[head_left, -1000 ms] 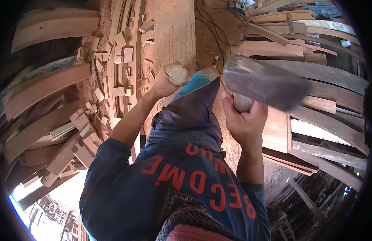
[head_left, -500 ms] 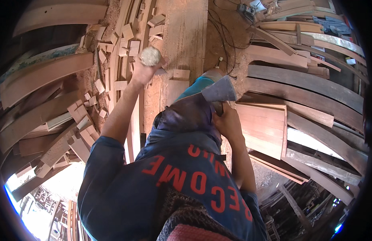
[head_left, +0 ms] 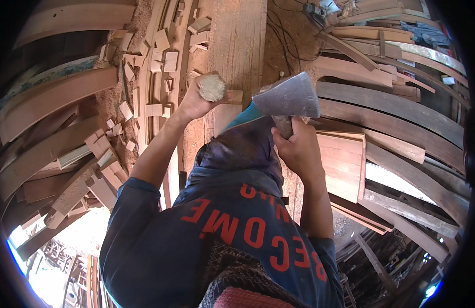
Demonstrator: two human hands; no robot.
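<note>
My left hand (head_left: 197,102) is closed round an upright tool whose round wooden handle (head_left: 213,88) shows a pale, frayed end. Its lower part is hidden under the hand. To the right, my right hand (head_left: 299,149) grips a hatchet (head_left: 287,97) by its short wooden handle, close below the head. The broad grey hatchet head is raised over my leg, apart from the round handle. A long wooden plank (head_left: 237,46) runs away in front of me, with a small wood block (head_left: 232,96) on it just beyond my left hand.
Small wood offcuts (head_left: 171,61) and sawdust lie left of the plank. Curved boards (head_left: 58,100) are stacked at the far left, more long boards (head_left: 381,105) at the right. A black cable (head_left: 289,46) runs over the ground to a power tool (head_left: 313,10).
My left hand has moved right with the round handle. My right hand has lifted the hatchet up and slightly right, so its head looks larger.
</note>
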